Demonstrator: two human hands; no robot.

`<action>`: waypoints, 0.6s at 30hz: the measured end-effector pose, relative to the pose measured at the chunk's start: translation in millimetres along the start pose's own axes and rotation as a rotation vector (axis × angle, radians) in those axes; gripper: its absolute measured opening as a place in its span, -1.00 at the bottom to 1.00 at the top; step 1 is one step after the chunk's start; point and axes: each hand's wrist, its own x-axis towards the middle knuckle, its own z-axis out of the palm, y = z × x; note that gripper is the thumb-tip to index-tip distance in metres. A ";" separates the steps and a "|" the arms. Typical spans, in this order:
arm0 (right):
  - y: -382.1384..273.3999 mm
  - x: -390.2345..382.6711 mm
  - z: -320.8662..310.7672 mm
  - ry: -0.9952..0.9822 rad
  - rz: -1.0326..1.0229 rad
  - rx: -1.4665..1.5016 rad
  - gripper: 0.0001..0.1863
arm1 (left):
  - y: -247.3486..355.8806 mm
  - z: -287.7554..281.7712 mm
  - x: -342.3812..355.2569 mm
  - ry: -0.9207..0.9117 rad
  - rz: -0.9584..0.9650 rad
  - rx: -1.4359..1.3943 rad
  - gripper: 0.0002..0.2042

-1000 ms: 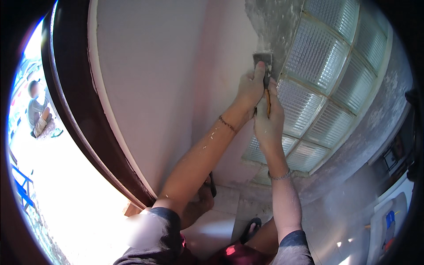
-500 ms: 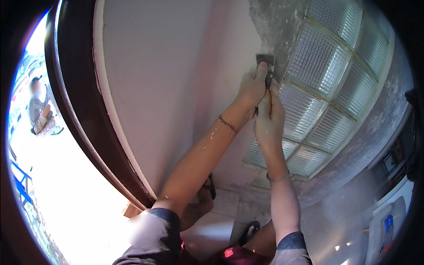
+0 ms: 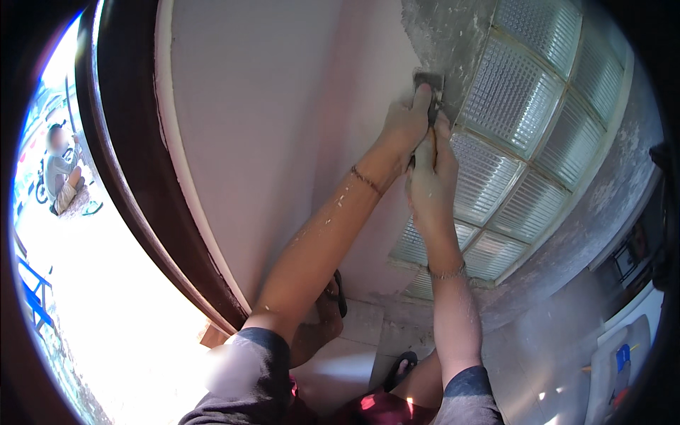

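Observation:
Both my hands are closed on a scraper [image 3: 429, 79] with a flat dark blade, held up against the wall. My left hand [image 3: 405, 129] is higher, its thumb pressed along the blade's base. Just below, my right hand [image 3: 433, 173] wraps the handle, of which a yellowish-brown strip shows between the fingers. The blade lies at the border between the pale painted wall [image 3: 262, 106] and a rough grey bared patch [image 3: 450, 39]. Pale flakes cling to both forearms.
Glass blocks [image 3: 511, 92] fill the wall right of my hands. A dark door frame [image 3: 134, 120] stands at left, and a person [image 3: 62, 170] sits outside in bright light. My sandalled foot [image 3: 402, 368] is on the tiled floor. Tools lie on a grey surface [image 3: 602, 368] at lower right.
Both hands and the scraper have shifted a little up the wall. The seated person outside has raised an arm slightly.

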 end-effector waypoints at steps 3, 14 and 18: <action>-1.2 5.3 2.8 0.019 0.046 0.049 -0.50 | 5.3 1.2 1.1 0.023 -0.162 -0.036 -0.54; -25.3 33.9 6.7 0.002 -0.085 0.015 -0.51 | 29.9 -0.7 27.2 -0.004 0.128 0.124 -0.49; -29.8 21.2 -11.2 -0.110 -0.223 0.051 -0.57 | 28.1 5.6 4.7 -0.011 0.009 -0.091 -0.46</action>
